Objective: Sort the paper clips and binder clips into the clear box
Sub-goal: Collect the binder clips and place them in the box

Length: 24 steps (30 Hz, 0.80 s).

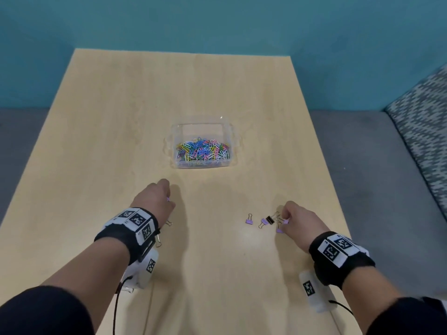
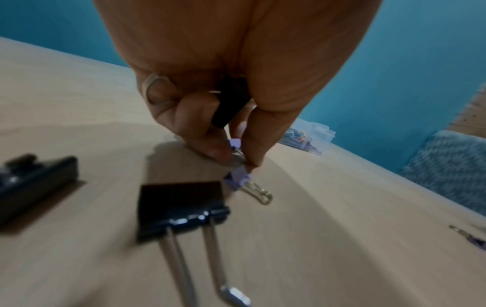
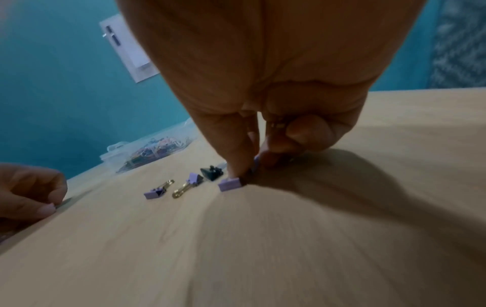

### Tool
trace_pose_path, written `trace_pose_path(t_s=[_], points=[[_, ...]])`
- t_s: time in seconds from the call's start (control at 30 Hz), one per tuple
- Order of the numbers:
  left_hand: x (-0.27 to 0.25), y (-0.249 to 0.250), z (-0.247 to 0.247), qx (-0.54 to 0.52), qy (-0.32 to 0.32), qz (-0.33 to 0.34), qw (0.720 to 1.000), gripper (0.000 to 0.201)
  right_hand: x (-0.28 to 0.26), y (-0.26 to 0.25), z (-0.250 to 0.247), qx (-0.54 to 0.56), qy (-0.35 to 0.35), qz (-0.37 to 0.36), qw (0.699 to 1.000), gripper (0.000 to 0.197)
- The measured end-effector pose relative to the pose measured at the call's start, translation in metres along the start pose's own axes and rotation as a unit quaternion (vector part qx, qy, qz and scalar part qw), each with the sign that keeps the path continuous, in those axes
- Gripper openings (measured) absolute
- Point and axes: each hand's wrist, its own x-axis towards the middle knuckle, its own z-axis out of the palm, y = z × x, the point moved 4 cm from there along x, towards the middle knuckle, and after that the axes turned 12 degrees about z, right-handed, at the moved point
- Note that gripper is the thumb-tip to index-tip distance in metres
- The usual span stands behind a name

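The clear box [image 1: 202,143] stands mid-table and holds many coloured paper clips [image 1: 203,152]. My left hand [image 1: 167,201] is near the table's left front. In the left wrist view it pinches a small purple binder clip [image 2: 238,178] at the table surface and keeps a black clip [image 2: 231,103] tucked in its palm. My right hand [image 1: 284,221] at the right front pinches another purple binder clip [image 3: 230,183] on the table. To the left of it lie two purple clips [image 1: 249,220] [image 1: 263,222] and a black one [image 1: 270,219].
A large black binder clip [image 2: 181,207] and another black one [image 2: 34,187] lie under my left wrist. The wooden table [image 1: 145,105] has a teal wall behind it, and a patterned cushion [image 1: 423,122] at the right.
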Motion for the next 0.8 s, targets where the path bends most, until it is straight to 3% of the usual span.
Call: trace_pose_path(t_s=[0.2, 0.27, 0.3, 0.33, 0.37, 0.43, 0.47, 0.53, 0.6, 0.67, 0.7, 0.73, 0.77, 0.8], points=[[-0.001, 0.002, 0.006, -0.052, 0.011, -0.024, 0.998, 0.014, 0.001, -0.001, 0.000, 0.017, 0.012, -0.006, 1.000, 0.016], [-0.006, -0.004, 0.003, -0.158, 0.040, -0.070, 0.984, 0.013, 0.002, 0.004, 0.001, 0.057, 0.015, 0.000, 0.998, 0.010], [-0.009, -0.009, 0.002, -0.253, 0.063, -0.103, 0.960, 0.012, 0.003, 0.010, 0.001, 0.132, 0.006, 0.013, 0.991, 0.011], [-0.015, -0.014, 0.000, -0.362, 0.081, -0.136, 0.919, 0.011, 0.003, 0.017, 0.001, 0.263, -0.020, 0.037, 0.964, 0.015], [-0.022, -0.021, -0.003, -0.459, 0.093, -0.165, 0.868, 0.010, 0.002, 0.024, 0.002, 0.417, -0.060, 0.068, 0.904, 0.016], [-0.037, -0.031, -0.010, -0.586, 0.103, -0.196, 0.779, 0.013, -0.004, 0.034, 0.008, 0.634, -0.143, 0.128, 0.749, 0.016], [-0.044, -0.035, -0.013, -0.619, 0.106, -0.198, 0.753, 0.016, -0.008, 0.037, 0.012, 0.674, -0.171, 0.148, 0.704, 0.018], [-0.054, -0.041, -0.017, -0.626, 0.104, -0.191, 0.749, 0.021, -0.012, 0.038, 0.016, 0.691, -0.205, 0.165, 0.674, 0.020], [-0.059, -0.043, -0.016, -0.577, 0.088, -0.184, 0.791, 0.016, -0.013, 0.037, 0.019, 0.680, -0.201, 0.167, 0.685, 0.021], [-0.058, -0.041, -0.015, -0.480, 0.060, -0.152, 0.862, 0.012, -0.013, 0.037, 0.020, 0.655, -0.171, 0.168, 0.717, 0.013], [-0.056, -0.038, -0.015, -0.402, 0.044, -0.124, 0.906, 0.011, -0.013, 0.037, 0.020, 0.626, -0.141, 0.160, 0.751, 0.006], [-0.055, -0.034, -0.015, -0.296, 0.018, -0.085, 0.951, 0.011, -0.012, 0.037, 0.018, 0.562, -0.098, 0.142, 0.809, 0.006], [-0.053, -0.028, -0.014, -0.177, -0.017, -0.039, 0.983, 0.017, -0.013, 0.033, 0.015, 0.459, -0.055, 0.112, 0.880, 0.016], [-0.052, -0.021, -0.012, -0.069, -0.053, 0.006, 0.996, 0.025, -0.016, 0.026, 0.012, 0.337, -0.013, 0.079, 0.938, 0.024]])
